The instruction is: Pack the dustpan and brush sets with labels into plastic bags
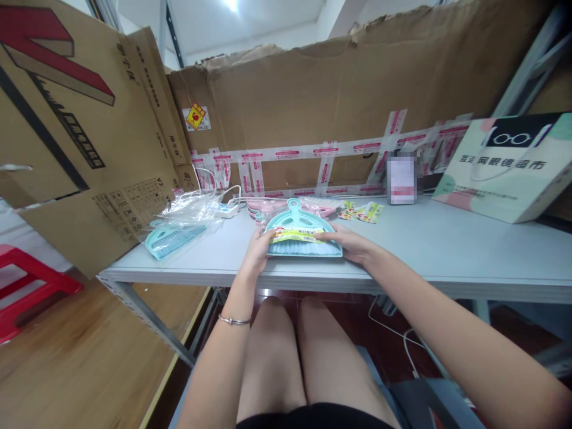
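A teal mini dustpan with a brush (pixel 298 233) lies flat on the pale grey table (pixel 447 250), near its front edge. A printed paper label (pixel 297 234) runs across it. My left hand (pixel 258 250) grips the dustpan's left side, fingers curled over the label's end. My right hand (pixel 347 243) rests on the right side, fingers pressing the label's other end. Behind it lie pink dustpans (pixel 268 206) in a stack.
A second teal dustpan set (pixel 172 238) lies in clear plastic bags (pixel 192 210) at the left. Loose labels (pixel 361 211) and a white power strip (pixel 229 210) sit further back. Cardboard sheets (pixel 339 95) wall the table; a paper bag (pixel 504 164) stands right. A red stool (pixel 31 286) stands at the left.
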Available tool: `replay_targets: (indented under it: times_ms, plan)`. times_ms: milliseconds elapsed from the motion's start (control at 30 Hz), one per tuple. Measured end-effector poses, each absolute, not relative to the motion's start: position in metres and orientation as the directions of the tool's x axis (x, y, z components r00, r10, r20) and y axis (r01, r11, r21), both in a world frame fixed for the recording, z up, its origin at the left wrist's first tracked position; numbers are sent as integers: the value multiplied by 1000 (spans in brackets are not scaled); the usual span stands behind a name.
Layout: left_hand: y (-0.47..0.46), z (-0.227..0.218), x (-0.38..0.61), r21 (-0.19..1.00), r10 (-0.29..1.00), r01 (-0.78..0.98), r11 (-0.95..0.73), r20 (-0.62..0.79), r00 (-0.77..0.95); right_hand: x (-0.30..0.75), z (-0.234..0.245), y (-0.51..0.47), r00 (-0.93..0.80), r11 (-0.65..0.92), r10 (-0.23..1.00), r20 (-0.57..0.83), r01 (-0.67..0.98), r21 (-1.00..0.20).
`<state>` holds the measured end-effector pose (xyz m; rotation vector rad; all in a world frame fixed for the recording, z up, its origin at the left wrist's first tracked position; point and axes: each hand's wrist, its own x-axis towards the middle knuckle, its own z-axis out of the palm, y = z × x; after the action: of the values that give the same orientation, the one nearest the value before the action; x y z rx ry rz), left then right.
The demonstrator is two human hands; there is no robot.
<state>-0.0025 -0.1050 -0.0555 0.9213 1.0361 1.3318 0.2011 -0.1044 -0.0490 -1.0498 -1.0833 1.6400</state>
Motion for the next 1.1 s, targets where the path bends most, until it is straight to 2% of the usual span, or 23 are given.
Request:
replay_targets:
  times_ms: [200, 367, 433, 533, 600, 800, 1100]
  plan:
    - [-116, -52, -6, 946, 998, -323, 41, -21, 66, 200, -53, -84, -194, -299, 946, -259, -214, -930]
    - [-114, -53, -8, 937, 999, -347, 39, -32, 27, 203, -49, -94, -243, -316, 935, -257, -245, -917]
    - [-114, -53, -9, 930, 999, -365, 36, -31, 19, 209, -48, -103, -297, -287, 933, -201, -280, -916]
    - [-115, -53, -10, 921, 999, -389, 35, -28, 23, 222, -50, -114, -407, -185, 913, -24, -362, -914]
    - [-115, -53, -12, 914, 999, -405, 26, -13, 37, 227, -53, -117, -421, -130, 905, 52, -393, -910]
    - [-115, -56, -13, 914, 995, -405, -34, 67, 67, 225, -58, -116, -182, -144, 980, -78, -384, -912]
    - [-117, -54, -12, 925, 995, -378, -42, 71, 64, 222, -68, -130, -30, -100, 995, -95, -384, -918]
